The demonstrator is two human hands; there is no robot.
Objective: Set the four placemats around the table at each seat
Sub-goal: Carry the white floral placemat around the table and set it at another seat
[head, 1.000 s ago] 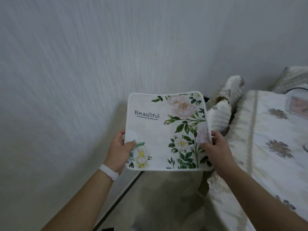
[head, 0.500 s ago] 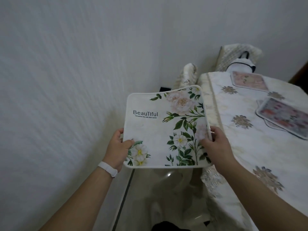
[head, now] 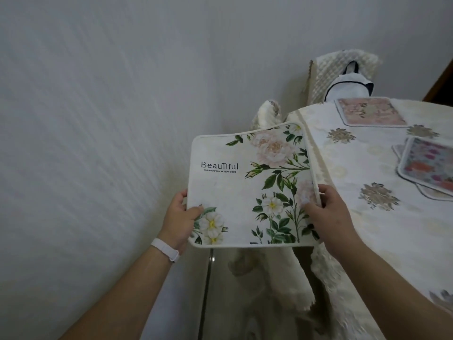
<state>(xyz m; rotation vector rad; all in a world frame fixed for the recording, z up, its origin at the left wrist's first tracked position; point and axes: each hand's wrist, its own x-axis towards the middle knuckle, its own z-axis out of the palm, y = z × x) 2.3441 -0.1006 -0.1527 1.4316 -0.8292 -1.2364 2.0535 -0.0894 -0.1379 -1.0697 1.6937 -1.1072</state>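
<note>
One head-worn view looks forward and down, close over the table (head: 367, 217) edge beside the wall (head: 98, 119).

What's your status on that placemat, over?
Left hand and right hand grip the floral placemat, held off the table edge. Pink placemat already laid. Nothing blocking.

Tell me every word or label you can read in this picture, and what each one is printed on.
"BeauTiful": large dark letters on the floral placemat held in both hands.
"THE MOOD WILL BE VERY GOOD": small capitals just beneath it on the same mat.
Pink placemat on the table: a dark mark at its centre, too blurred to read.
Colourful placemat: pattern only, no readable text.
</note>
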